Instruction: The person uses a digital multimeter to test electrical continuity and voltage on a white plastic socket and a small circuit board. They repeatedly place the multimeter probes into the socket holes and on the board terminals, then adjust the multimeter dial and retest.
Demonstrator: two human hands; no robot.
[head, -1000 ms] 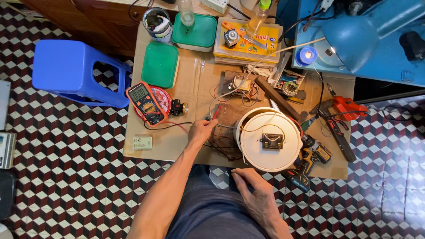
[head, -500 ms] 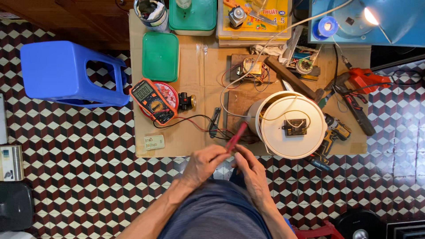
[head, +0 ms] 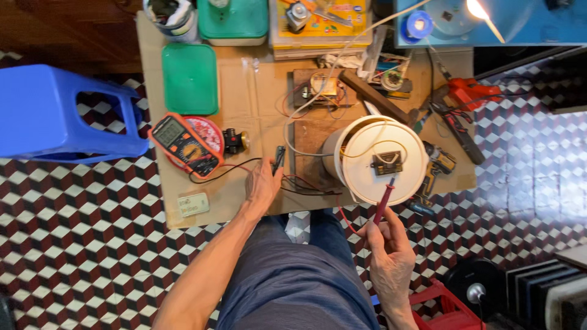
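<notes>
1. A blue stool (head: pixel 58 110) is standing on the tiled floor off the left edge of the tabletop (head: pixel 257 79), which has slid down in the head view since half a second ago.
2. A multimeter (head: pixel 183 145) is lying near the left edge, tilted, with wires running right from it.
3. The left hand (head: pixel 263 183) is now resting at the front edge, its grip closing on a black probe (head: pixel 279 159); half a second ago both hands were meeting together on the red probe above the lap. The black probe's long axis is running front to back, its tip pointing away from the person.
4. The right hand (head: pixel 388 253) is hanging off the front edge over the lap, its grip clamped on a red probe (head: pixel 383 205). The probe is leaning slightly right of upright in the view, its tip pointing at the small dark part (head: pixel 388 165) on the white round lid (head: pixel 382 160).
5. The hands are now apart, each with a probe, so measuring seems to be starting.
</notes>
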